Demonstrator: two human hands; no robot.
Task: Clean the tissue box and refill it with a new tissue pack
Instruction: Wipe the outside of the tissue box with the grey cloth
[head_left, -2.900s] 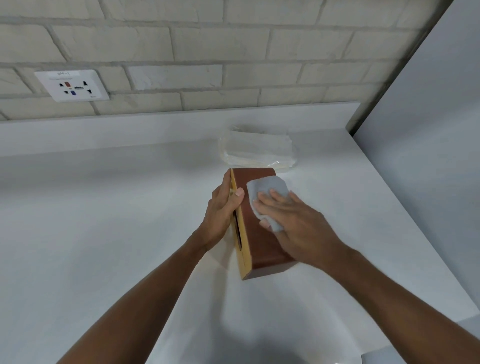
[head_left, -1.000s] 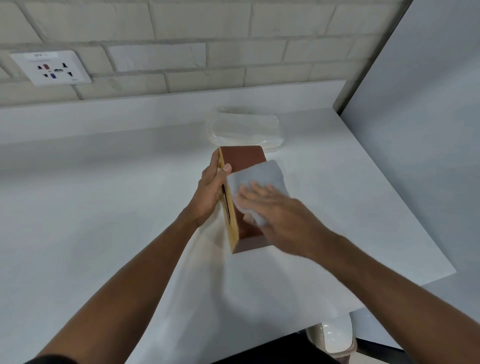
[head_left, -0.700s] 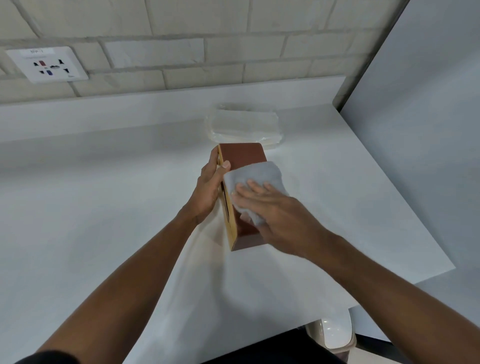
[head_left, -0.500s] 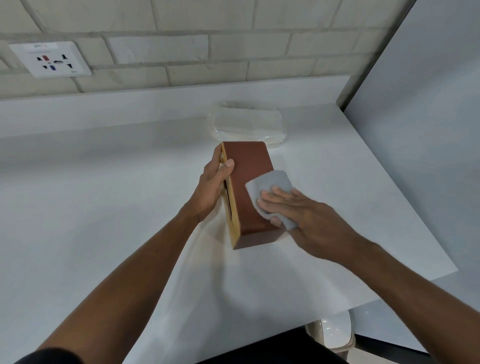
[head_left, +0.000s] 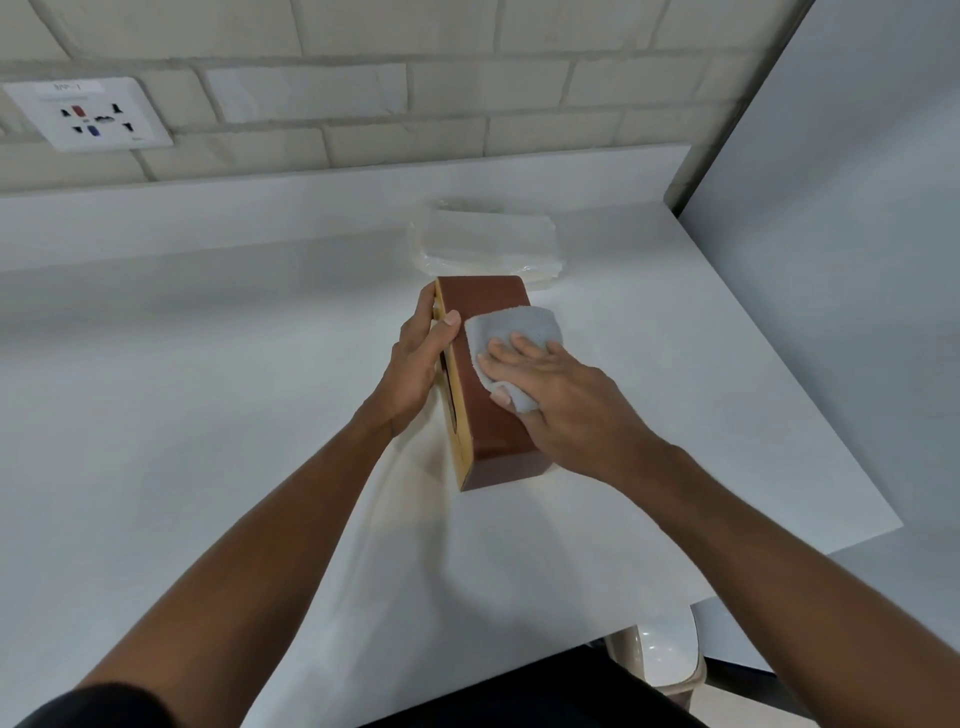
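Note:
A brown tissue box with a light wooden slotted face stands on its long side on the white counter, slot face turned left. My left hand grips the box at its far left edge, thumb over the top. My right hand presses a grey cloth flat against the box's upper brown side, fingers straight. A clear-wrapped tissue pack lies on the counter just behind the box.
A brick wall with a socket plate runs behind the counter. A grey panel closes off the right side. The counter's front right corner is near my right forearm, and a pale bin lid shows below it.
My right hand slid the cloth from the box's right flank up onto its top side and toward the far end. The left hand kept its grip.

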